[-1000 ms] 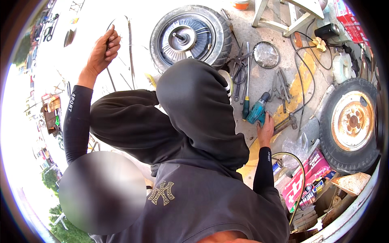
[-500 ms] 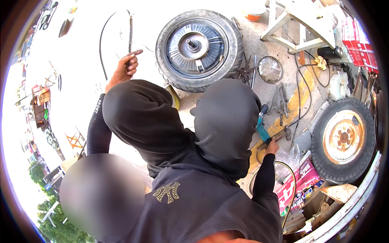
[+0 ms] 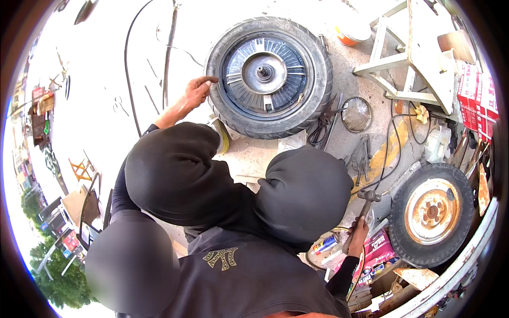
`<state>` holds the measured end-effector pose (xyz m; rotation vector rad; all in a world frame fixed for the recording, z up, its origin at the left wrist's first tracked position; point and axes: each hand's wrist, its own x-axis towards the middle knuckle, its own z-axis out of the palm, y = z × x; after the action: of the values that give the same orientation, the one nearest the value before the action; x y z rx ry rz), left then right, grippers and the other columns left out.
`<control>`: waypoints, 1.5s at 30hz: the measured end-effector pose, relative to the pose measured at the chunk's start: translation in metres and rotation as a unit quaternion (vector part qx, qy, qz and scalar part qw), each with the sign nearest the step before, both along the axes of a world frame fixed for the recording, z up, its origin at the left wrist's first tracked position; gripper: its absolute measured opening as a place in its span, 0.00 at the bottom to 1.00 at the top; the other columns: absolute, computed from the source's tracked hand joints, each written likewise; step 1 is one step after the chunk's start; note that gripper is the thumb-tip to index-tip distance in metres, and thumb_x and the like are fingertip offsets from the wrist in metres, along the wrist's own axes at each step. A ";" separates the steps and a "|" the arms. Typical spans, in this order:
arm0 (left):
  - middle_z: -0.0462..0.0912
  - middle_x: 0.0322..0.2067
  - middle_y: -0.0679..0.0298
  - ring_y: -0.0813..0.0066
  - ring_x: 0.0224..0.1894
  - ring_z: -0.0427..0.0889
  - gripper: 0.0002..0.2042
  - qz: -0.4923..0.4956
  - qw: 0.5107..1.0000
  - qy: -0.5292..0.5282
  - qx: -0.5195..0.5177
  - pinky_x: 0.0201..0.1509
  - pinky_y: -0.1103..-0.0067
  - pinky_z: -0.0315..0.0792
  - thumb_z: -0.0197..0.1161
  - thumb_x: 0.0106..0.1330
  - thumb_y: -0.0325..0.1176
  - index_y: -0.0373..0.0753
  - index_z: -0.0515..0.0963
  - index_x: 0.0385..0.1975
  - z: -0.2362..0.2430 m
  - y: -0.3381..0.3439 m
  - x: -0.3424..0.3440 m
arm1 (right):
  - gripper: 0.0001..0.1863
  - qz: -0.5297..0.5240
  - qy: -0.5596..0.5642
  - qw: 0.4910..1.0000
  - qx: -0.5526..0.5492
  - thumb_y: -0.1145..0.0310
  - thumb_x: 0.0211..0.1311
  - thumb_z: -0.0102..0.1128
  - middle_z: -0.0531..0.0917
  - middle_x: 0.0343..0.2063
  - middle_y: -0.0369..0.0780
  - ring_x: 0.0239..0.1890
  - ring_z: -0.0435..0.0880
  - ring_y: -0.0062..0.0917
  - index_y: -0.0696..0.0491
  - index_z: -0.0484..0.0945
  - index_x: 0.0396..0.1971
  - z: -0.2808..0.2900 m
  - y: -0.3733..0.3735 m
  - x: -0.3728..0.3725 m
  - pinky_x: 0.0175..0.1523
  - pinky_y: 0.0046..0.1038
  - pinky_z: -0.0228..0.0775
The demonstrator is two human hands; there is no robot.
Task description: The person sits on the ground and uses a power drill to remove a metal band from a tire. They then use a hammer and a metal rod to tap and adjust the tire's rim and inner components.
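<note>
A wheel with a metal hub motor (image 3: 307, 110) lies flat on the concrete. At its left edge my left hand (image 3: 198, 91) has the forefinger stretched to the tire and the other fingers curled; whatever they may hold is hidden. Beside my right knee, my right hand (image 3: 358, 237) grips a hammer (image 3: 369, 196) by its handle, head upward. Pliers (image 3: 363, 157) and other long tools lie right of the wheel, near a round shiny dish (image 3: 356, 114). My dark-trousered knees cover the ground below the wheel.
A white stool frame (image 3: 382, 66) stands upper right, near a white and orange bucket (image 3: 352, 33) and red packages (image 3: 476, 98). A rusty-rimmed wheel (image 3: 432, 214) lies at the right. Cables (image 3: 170, 53) run left of the motor wheel. A spray can (image 3: 324, 245) lies among clutter.
My left hand has moved down and right to the tire. My right hand has left the cordless drill, now out of sight, and holds the hammer raised. My knees have shifted.
</note>
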<state>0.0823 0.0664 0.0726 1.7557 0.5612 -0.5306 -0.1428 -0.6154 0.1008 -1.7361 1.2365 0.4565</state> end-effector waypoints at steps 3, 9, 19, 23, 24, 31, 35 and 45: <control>0.80 0.24 0.59 0.65 0.24 0.79 0.16 -0.133 0.937 -0.232 0.224 0.30 0.73 0.72 0.50 0.75 0.35 0.34 0.77 0.54 -0.033 -0.006 0.007 | 0.20 0.054 -0.101 0.988 0.106 0.52 0.75 0.50 0.73 0.21 0.34 0.19 0.72 0.18 0.56 0.74 0.39 0.060 0.095 0.080 0.23 0.20 0.65; 0.85 0.31 0.52 0.53 0.32 0.85 0.14 -0.240 0.854 -0.304 0.347 0.38 0.65 0.78 0.62 0.69 0.37 0.34 0.78 0.46 -0.038 -0.025 0.026 | 0.22 0.286 -0.119 0.905 0.292 0.52 0.75 0.50 0.74 0.25 0.35 0.20 0.73 0.16 0.60 0.73 0.47 0.064 0.243 0.276 0.25 0.19 0.66; 0.78 0.19 0.64 0.67 0.21 0.80 0.15 -0.184 0.818 -0.352 0.416 0.26 0.74 0.74 0.71 0.60 0.41 0.39 0.80 0.40 -0.041 -0.033 0.015 | 0.22 0.293 -0.111 0.898 0.309 0.51 0.74 0.50 0.75 0.23 0.34 0.16 0.73 0.15 0.58 0.74 0.41 0.003 0.373 0.374 0.21 0.19 0.66; 0.76 0.17 0.65 0.69 0.20 0.78 0.16 -0.196 0.807 -0.366 0.420 0.25 0.75 0.72 0.72 0.59 0.41 0.38 0.80 0.40 -0.046 -0.034 0.017 | 0.21 0.308 -0.101 0.903 0.283 0.51 0.74 0.52 0.75 0.22 0.34 0.15 0.73 0.15 0.57 0.74 0.40 -0.004 0.382 0.358 0.19 0.20 0.65; 0.77 0.18 0.64 0.68 0.20 0.79 0.16 -0.206 0.802 -0.368 0.423 0.25 0.75 0.72 0.72 0.58 0.40 0.38 0.80 0.40 -0.044 -0.034 0.017 | 0.21 0.308 -0.081 0.895 0.313 0.51 0.73 0.52 0.75 0.22 0.34 0.15 0.73 0.16 0.57 0.74 0.39 -0.002 0.386 0.361 0.19 0.20 0.65; 0.79 0.20 0.64 0.68 0.21 0.80 0.15 -0.197 0.787 -0.399 0.428 0.25 0.75 0.73 0.74 0.56 0.39 0.38 0.79 0.36 -0.041 -0.028 0.026 | 0.20 0.269 -0.128 0.914 0.276 0.53 0.74 0.52 0.75 0.20 0.34 0.14 0.74 0.17 0.59 0.73 0.37 0.003 0.388 0.361 0.18 0.22 0.66; 0.76 0.17 0.66 0.70 0.20 0.78 0.13 -0.189 0.795 -0.411 0.405 0.24 0.75 0.72 0.72 0.58 0.40 0.39 0.78 0.32 -0.045 -0.031 0.022 | 0.19 0.348 -0.100 0.899 0.245 0.55 0.74 0.51 0.75 0.20 0.35 0.14 0.74 0.18 0.60 0.73 0.37 0.015 0.402 0.371 0.18 0.23 0.66; 0.74 0.15 0.66 0.70 0.17 0.76 0.11 -0.168 0.796 -0.409 0.414 0.20 0.75 0.69 0.70 0.61 0.39 0.42 0.76 0.27 -0.048 -0.030 0.024 | 0.20 0.345 -0.124 0.903 0.225 0.55 0.73 0.52 0.76 0.20 0.35 0.13 0.74 0.18 0.59 0.72 0.34 0.010 0.407 0.363 0.18 0.23 0.67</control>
<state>0.1067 0.0362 0.0244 2.6927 -0.2134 0.3583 0.2203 -0.2082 0.1110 -1.7093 0.2605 0.8255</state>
